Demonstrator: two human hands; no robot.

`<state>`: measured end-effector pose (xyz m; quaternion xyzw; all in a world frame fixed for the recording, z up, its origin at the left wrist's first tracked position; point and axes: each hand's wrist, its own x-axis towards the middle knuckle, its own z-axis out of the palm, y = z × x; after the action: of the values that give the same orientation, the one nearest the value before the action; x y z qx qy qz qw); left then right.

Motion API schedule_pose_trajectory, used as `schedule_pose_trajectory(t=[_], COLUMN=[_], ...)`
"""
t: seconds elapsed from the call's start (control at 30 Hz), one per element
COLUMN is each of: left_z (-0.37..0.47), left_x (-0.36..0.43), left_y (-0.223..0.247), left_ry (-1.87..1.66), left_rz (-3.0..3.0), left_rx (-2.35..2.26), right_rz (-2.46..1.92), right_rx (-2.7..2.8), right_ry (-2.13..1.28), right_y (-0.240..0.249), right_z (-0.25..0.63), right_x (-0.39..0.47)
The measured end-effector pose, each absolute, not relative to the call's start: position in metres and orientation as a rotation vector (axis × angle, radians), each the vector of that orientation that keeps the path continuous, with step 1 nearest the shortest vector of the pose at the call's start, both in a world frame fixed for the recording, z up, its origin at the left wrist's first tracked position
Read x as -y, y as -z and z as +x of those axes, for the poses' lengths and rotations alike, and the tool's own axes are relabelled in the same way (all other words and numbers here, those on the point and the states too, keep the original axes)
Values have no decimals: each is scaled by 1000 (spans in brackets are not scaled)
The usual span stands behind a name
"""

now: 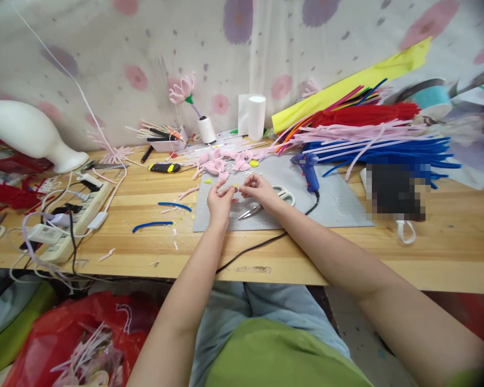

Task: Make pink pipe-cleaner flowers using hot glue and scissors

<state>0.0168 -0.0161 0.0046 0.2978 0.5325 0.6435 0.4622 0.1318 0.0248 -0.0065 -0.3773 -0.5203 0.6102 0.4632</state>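
Note:
Over the grey mat, my left hand and my right hand meet fingertip to fingertip. Both are closed in a pinch around something tiny, perhaps with a yellowish bit showing; its kind is too small to make out. Just beyond my fingers lies a cluster of pink fuzzy petals. Scissors with pale handles rest under and beside my right hand, their blades pointing left. A blue hot glue gun lies to the right of them, its black cord running toward the table's front edge.
Bundles of blue, pink and red pipe cleaners lie at the back right. A pink flower stands in a white holder. A utility knife and blue pipe-cleaner pieces lie left. A power strip with tangled cables sits farther left.

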Motion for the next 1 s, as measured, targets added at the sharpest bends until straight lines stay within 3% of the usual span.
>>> schedule_pose_trajectory(t=[0.73, 1.0], left_z=[17, 17], left_x=[19, 16], left_y=[-6, -2], left_ry=[-1554, -1472], left_rz=[727, 811], left_rx=[-1342, -1393], right_rz=[-980, -939], right_rx=[1280, 1357], right_ry=[-1469, -1225], right_y=[5, 5], right_z=[132, 132], right_x=[-25, -31])
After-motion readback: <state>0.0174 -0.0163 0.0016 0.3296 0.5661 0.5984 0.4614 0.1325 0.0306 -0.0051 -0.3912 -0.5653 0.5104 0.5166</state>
